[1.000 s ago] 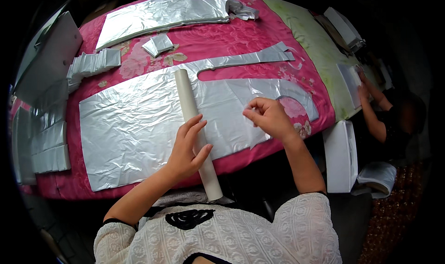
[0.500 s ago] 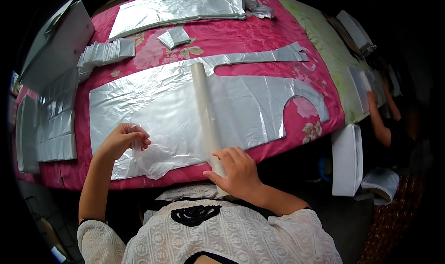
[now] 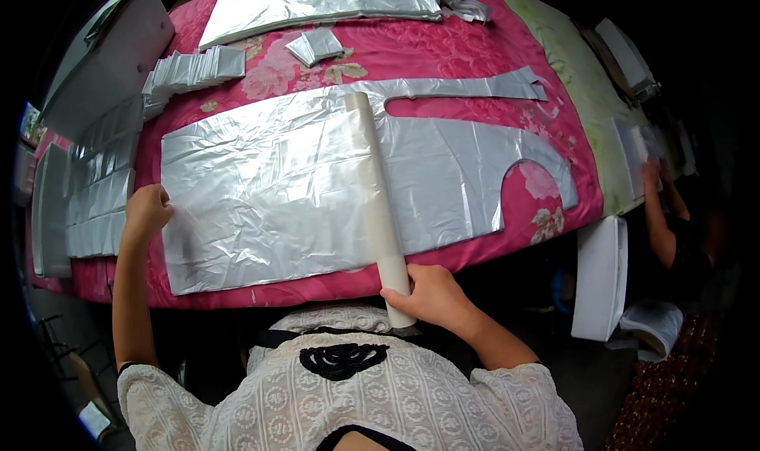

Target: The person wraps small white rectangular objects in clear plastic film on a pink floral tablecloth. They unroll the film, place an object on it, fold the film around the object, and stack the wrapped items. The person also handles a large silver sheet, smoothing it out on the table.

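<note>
A silvery plastic apron with a rounded cut-out and long strap lies flat on the bed-like surface. Across its middle rests a pale roll of clear plastic film, its near end reaching past the cloth edge toward my lap. My right hand is closed round that near end, thumb on top. Beyond the apron's left edge, my left hand is closed in a pinch on the edge of the film, which stretches thinly over the apron's left half. The exact film edge is hard to see.
Pink floral cloth covers the surface. Folded silvery packets stand in a row, with more packets at left. A thick silvery stack lies at the far side. A white box stands right; another person's hands work beyond.
My left hand has moved left and slightly up, drawing the bunched film out flatter across the apron. My right hand has shifted to grip the roll's near end. The whole view has moved slightly.
</note>
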`<state>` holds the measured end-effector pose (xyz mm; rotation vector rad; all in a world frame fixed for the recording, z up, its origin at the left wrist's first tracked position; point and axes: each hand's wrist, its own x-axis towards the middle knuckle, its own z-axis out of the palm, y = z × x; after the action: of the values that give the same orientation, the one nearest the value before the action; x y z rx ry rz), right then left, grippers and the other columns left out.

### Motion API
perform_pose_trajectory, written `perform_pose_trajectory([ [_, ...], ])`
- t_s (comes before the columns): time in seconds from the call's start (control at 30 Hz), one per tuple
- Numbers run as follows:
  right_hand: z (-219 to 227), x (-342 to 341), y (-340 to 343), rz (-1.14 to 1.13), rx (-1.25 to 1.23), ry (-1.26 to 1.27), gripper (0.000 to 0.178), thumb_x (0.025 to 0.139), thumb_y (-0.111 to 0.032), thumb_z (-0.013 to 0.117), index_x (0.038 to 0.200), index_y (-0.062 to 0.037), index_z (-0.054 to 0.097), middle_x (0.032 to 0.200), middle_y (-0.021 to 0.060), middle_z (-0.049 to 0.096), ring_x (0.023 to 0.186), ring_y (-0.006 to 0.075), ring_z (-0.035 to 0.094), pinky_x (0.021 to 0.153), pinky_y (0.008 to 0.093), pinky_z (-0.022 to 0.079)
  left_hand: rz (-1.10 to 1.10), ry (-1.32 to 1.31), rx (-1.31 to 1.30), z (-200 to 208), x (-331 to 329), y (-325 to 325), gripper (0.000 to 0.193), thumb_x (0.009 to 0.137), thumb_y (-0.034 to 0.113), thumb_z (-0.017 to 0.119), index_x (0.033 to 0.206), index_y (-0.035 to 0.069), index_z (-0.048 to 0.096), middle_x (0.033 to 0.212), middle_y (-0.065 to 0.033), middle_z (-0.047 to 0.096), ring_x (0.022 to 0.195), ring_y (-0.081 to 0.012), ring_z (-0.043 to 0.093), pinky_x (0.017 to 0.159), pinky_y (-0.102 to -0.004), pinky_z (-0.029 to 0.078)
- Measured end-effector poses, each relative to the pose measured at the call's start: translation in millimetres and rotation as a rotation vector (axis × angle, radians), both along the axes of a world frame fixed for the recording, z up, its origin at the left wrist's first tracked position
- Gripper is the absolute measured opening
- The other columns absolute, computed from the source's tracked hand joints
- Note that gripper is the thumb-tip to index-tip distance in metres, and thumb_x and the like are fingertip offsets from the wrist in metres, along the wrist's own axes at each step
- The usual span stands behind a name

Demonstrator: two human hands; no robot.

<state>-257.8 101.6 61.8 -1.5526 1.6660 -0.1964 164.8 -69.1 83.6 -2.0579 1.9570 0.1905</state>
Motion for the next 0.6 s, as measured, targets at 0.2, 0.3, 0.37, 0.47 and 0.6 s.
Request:
perform_pose_trajectory([
  [0.2,-1.6,-3.6,-0.1,-0.033,-0.016,-0.066,0.045,0.071,-0.040,0.065,0.082,0.0038,0.063,0.074,0.0207,0.063,0.071,0.0342,0.063,0.067,0.0393,0.049,-0.515,0.634,-0.514,4.6,-143.6,26.4,0.040,0.075,-0.004,0.052,0.114,0.003,0.051,0.120,-0.0140,0.053,0.110,-0.0319,0.050,0.093,-0.0382,0.041],
  [0.3,-1.6,-3.0,-2.7,-0.028,-0.013,-0.073,0.045,0.071,-0.040,0.065,0.082,0.0041,0.063,0.074,0.0211,0.063,0.071,0.0343,0.063,0.067,0.0393,0.049,-0.647,0.857,-0.449,-35.1,-213.4,37.7,0.051,0.079,0.000,0.051,0.128,0.001,0.039,0.133,-0.0173,0.040,0.121,-0.0342,0.040,0.100,-0.0389,0.035],
  [0.37,-2.5,-1.5,-5.1,-0.026,-0.007,-0.079,0.046,0.071,-0.040,0.065,0.082,0.0045,0.063,0.074,0.0214,0.063,0.071,0.0345,0.063,0.067,0.0395,0.049,-0.624,0.882,-0.390,-61.7,-239.1,42.4,0.056,0.081,0.008,0.050,0.133,-0.003,0.031,0.137,-0.0214,0.033,0.127,-0.0353,0.032,0.106,-0.0405,0.025],
  [0.47,-4.7,-1.8,-4.5,-0.014,-0.018,-0.075,0.051,0.073,-0.046,0.064,0.080,0.0050,0.063,0.073,0.0218,0.063,0.071,0.0350,0.062,0.067,0.0396,0.049,-0.622,0.810,-0.342,-75.0,-252.8,49.2,0.059,0.082,0.014,0.044,0.134,-0.006,0.026,0.139,-0.0234,0.029,0.130,-0.0355,0.027,0.108,-0.0424,0.019],
  [0.6,-3.2,-15.8,-30.3,0.086,0.012,-0.005,0.064,0.076,-0.059,0.058,0.072,0.0044,0.063,0.070,0.0207,0.062,0.069,0.0328,0.063,0.064,0.0381,0.049,-0.628,0.699,-0.380,-85.3,-257.9,51.0,0.060,0.084,0.021,0.038,0.133,-0.010,0.025,0.139,-0.0265,0.028,0.132,-0.0360,0.025,0.109,-0.0439,0.016],
])
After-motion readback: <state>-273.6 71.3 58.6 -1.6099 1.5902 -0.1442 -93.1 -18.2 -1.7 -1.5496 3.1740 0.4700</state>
